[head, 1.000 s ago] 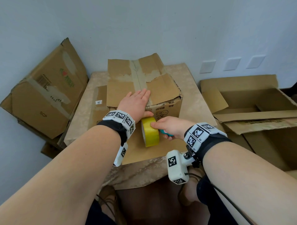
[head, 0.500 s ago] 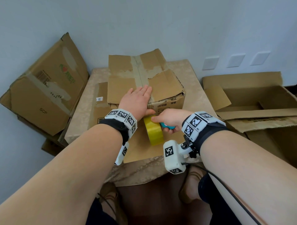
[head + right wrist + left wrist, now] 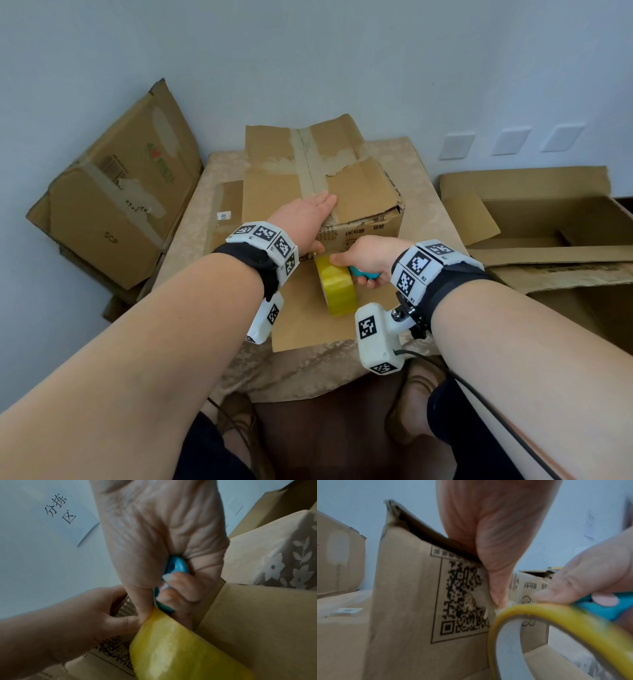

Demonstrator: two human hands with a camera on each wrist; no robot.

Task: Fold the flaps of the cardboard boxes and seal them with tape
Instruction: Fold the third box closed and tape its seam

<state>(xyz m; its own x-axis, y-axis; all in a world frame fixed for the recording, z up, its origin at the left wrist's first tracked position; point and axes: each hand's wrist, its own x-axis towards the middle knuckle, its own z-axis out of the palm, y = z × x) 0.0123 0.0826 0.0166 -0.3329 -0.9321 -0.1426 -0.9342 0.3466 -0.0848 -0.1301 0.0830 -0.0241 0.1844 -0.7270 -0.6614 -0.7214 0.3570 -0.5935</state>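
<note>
Your left hand [image 3: 305, 219] lies flat on the box [image 3: 318, 192] in the middle of the frame, its thumb pressing the front. Your right hand [image 3: 371, 255] grips the tape roll [image 3: 337, 289] just below that edge, so pull the tape up and away over the seam.

Box [image 3: 318, 192]: on the desk [image 3: 421, 192], centre.
Tape roll [image 3: 337, 291]: just near of the box, over a flat sheet [image 3: 308, 329].
Left box [image 3: 113, 202]: left of the desk, tilted.
Open box [image 3: 548, 219]: right of the desk.
</note>
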